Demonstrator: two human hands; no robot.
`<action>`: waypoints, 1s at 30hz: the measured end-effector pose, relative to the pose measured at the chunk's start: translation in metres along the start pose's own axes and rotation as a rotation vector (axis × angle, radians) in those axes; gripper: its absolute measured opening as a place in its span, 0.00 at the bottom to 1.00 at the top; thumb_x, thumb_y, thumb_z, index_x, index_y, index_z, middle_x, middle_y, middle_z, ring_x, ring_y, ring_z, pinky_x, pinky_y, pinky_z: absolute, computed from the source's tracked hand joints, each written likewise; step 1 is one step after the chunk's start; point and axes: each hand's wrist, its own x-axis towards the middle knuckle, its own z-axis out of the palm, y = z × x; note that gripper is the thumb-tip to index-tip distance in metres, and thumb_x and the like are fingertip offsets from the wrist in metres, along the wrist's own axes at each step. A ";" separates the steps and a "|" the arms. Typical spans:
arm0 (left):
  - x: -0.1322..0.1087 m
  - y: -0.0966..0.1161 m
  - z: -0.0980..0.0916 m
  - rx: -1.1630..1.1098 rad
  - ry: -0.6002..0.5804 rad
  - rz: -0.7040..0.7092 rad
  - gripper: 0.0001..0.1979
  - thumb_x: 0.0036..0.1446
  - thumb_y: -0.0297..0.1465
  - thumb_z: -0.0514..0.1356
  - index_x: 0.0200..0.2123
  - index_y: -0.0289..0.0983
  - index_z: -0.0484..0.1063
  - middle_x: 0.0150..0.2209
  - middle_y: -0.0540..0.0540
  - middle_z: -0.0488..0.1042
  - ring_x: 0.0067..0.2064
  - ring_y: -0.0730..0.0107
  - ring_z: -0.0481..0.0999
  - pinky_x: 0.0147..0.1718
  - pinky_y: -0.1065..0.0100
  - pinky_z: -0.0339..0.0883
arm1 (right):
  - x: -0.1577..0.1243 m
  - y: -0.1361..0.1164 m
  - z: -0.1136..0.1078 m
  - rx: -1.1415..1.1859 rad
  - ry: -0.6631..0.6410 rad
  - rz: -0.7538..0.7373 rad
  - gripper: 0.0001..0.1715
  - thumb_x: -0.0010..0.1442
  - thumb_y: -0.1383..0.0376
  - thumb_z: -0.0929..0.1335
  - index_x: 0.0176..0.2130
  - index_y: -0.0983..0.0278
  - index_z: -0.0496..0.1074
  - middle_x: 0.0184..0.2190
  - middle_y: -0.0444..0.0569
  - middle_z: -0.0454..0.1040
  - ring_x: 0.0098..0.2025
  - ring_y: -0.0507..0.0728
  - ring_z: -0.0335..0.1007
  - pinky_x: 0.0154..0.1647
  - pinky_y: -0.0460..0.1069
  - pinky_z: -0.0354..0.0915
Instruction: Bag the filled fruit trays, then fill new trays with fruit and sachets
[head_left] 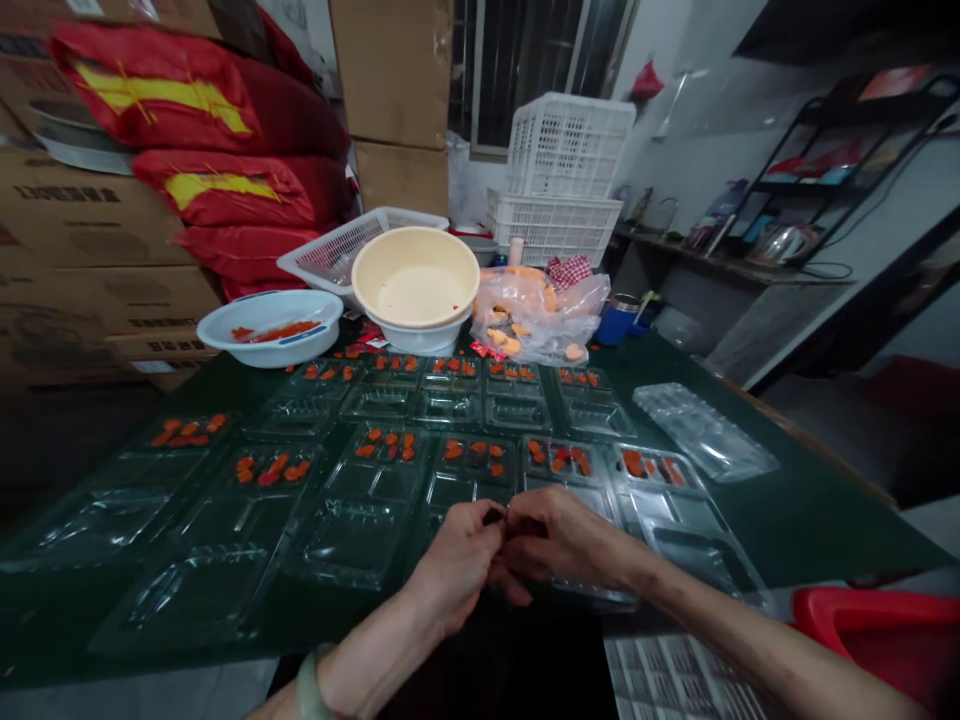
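Note:
My left hand (pixel 469 545) and my right hand (pixel 551 535) meet at the table's near edge, fingers curled and pressed together. Whatever they pinch between them is hidden or too small to name. Beneath and around them lie clear plastic trays (pixel 345 545) with compartments, spread in two rows over the dark green table. Small orange-red pieces (pixel 386 443) sit in the far compartment of each tray. Just beyond my hands, a tray's orange pieces (pixel 474 455) are more loosely spread. To the right of my right hand, another tray holds orange pieces (pixel 651 466).
At the back stand a cream basin (pixel 416 275), a pale blue basin (pixel 270 330) with orange pieces, a clear plastic bag (pixel 540 310) and a blue cup (pixel 619 320). Stacked clear lids or trays (pixel 705 432) lie at right. A red stool (pixel 877 640) is beside the table.

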 end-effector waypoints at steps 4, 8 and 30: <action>0.013 0.020 -0.017 -0.035 0.061 0.055 0.04 0.55 0.25 0.53 0.34 0.30 0.65 0.23 0.46 0.70 0.20 0.69 0.72 0.12 0.74 0.60 | 0.049 0.024 -0.047 0.009 0.198 0.087 0.12 0.52 0.59 0.68 0.25 0.66 0.70 0.21 0.41 0.69 0.24 0.48 0.63 0.24 0.42 0.56; 0.017 0.038 -0.031 -0.221 0.207 0.044 0.09 0.56 0.26 0.53 0.40 0.30 0.66 0.26 0.47 0.68 0.20 0.74 0.69 0.12 0.76 0.55 | 0.130 0.058 -0.103 -0.166 0.636 0.353 0.08 0.54 0.64 0.65 0.30 0.66 0.72 0.30 0.50 0.73 0.35 0.56 0.68 0.32 0.46 0.59; 0.072 0.039 0.023 -0.269 -0.061 -0.101 0.09 0.60 0.33 0.52 0.33 0.32 0.65 0.21 0.51 0.63 0.15 0.82 0.59 0.10 0.80 0.42 | 0.054 0.078 -0.091 0.056 0.483 0.281 0.11 0.56 0.61 0.64 0.31 0.65 0.71 0.23 0.44 0.71 0.24 0.49 0.66 0.24 0.43 0.60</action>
